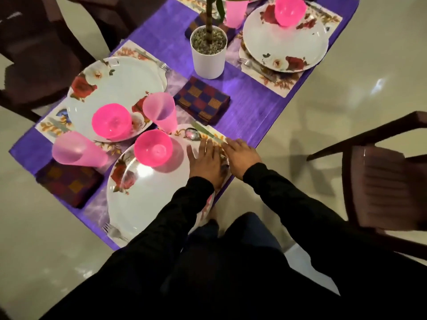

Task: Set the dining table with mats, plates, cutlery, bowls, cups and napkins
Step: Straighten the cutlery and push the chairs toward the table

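Observation:
On the purple table [249, 112], the nearest floral plate [147, 199] carries a bright pink bowl [153, 147]. My left hand [204, 161] rests flat on that plate's right rim, fingers straight. Beside it, my right hand [241, 157] lies with straight fingers on the placemat edge, touching the near end of a knife [205, 131]. A spoon [193, 133] lies next to the knife. A fork [113, 230] lies left of the plate, with a checked napkin [69, 183] and a pale pink cup [76, 150] further left.
A second setting has a plate [115, 88], bowl [112, 123], cup [160, 112] and napkin [202, 100]. A third plate [286, 42] sits far right. A white plant pot [209, 51] stands mid-table. Dark chairs stand at right [381, 181] and left [34, 54].

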